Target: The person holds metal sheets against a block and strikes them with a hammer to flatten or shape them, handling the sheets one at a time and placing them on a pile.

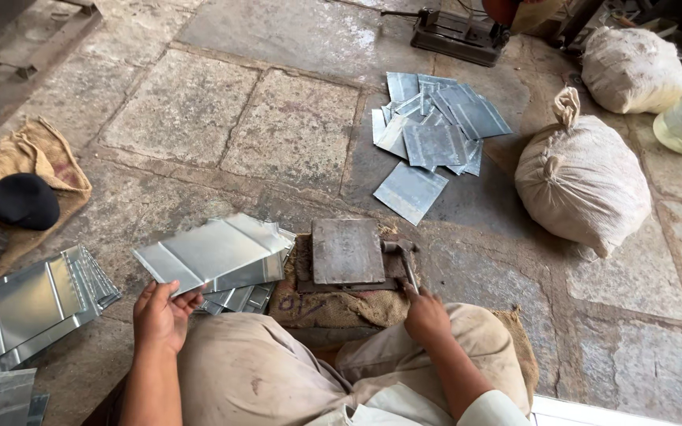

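knees filled the lower centre. left hand (pixel 161 314) pinched a folded sheet (pixel 213 252) by its near corner, tilted above a stack (pixel 240 298). right hand (pixel 425 314) was closed round a hammer (pixel 404 260) beside the block (pixel 347 250). a firmer grip further along the sheet would likely steady it; its edges looked sharp. open floor lay above the block, finished pieces (pixel 436 130) beyond.
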